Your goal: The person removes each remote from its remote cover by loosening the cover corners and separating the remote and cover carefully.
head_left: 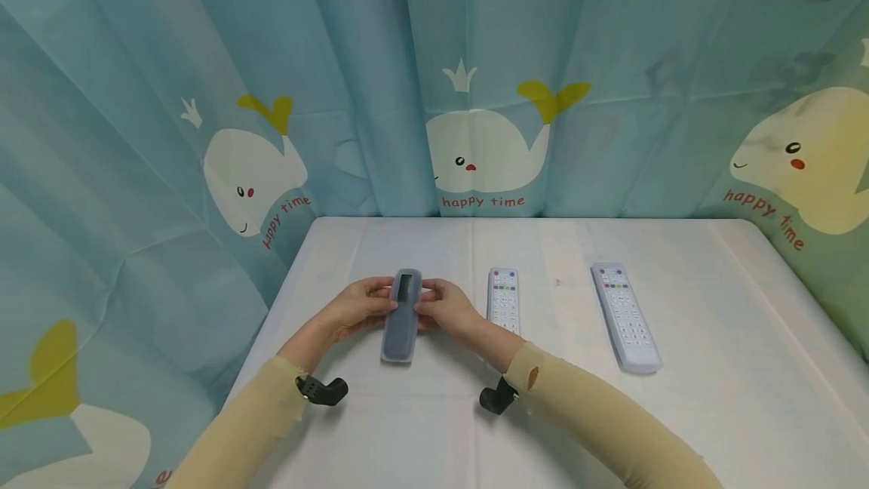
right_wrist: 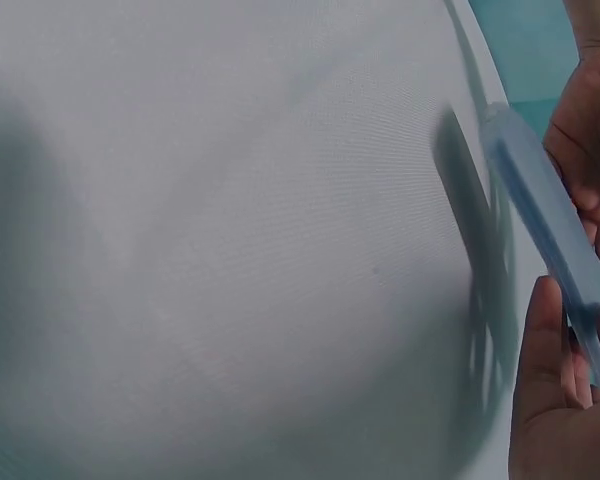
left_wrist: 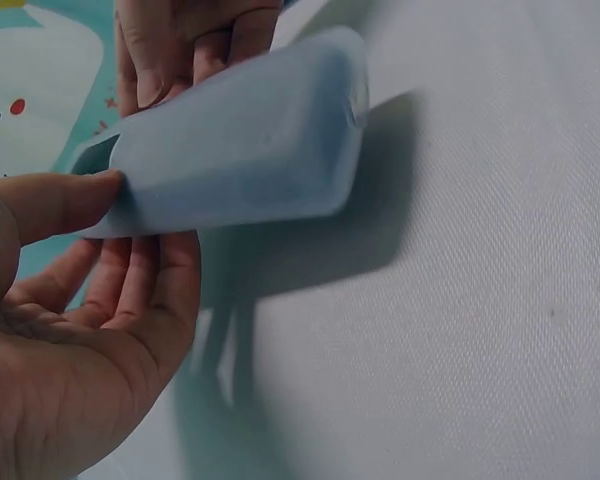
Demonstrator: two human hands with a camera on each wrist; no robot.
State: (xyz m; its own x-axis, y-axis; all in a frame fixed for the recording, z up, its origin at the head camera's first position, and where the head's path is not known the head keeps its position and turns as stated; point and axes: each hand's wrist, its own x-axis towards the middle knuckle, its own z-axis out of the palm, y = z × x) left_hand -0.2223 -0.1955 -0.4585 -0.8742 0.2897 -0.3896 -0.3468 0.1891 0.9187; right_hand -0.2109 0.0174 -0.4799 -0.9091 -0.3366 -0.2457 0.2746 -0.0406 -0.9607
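Note:
Both hands hold a translucent bluish silicone remote cover [head_left: 400, 332] upright above the left part of the table. Near its top end is a dark rectangular opening. My left hand [head_left: 361, 303] pinches the left edge, thumb on the near face and fingers behind. From the other side my right hand [head_left: 449, 309] grips it the same way. In the left wrist view the cover [left_wrist: 240, 140] is off the cloth and casts a shadow on it. The right wrist view shows the cover [right_wrist: 540, 195] slanting down between both hands. I cannot tell whether a remote is inside.
A white remote control [head_left: 504, 299] lies just right of my right hand, its lower end hidden by the forearm. Farther right lies another white remote [head_left: 626, 317] in a clear sleeve. Behind the white-covered table [head_left: 699, 285] hangs a blue whale-print curtain [head_left: 366, 81].

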